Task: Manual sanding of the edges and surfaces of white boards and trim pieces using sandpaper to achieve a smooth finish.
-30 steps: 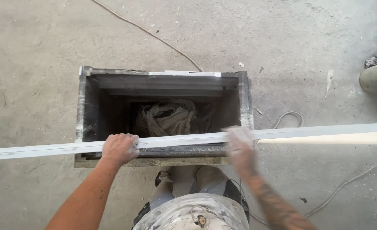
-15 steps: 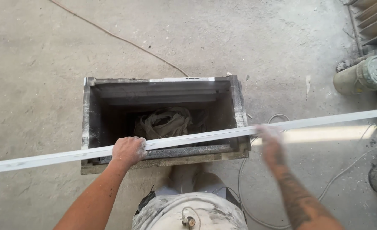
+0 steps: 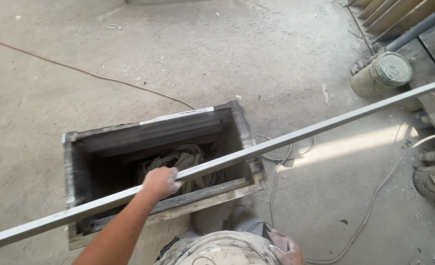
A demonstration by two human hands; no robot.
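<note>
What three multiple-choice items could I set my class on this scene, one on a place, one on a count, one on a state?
1. Where does the crumpled cloth lie?
A. inside the dark open box
B. on the floor by the can
C. over the bar

2. How many hands grip the long pale bar?
A. none
B. one
C. two

3. How does the bar sit?
A. flat on the floor
B. upright
C. slanted above the box

Answers: 1 A, the cloth shows down between the box walls. 2 B, only the left hand closes on it; the right hand is low by the waist. 3 C, its right end rises toward the can.
</note>
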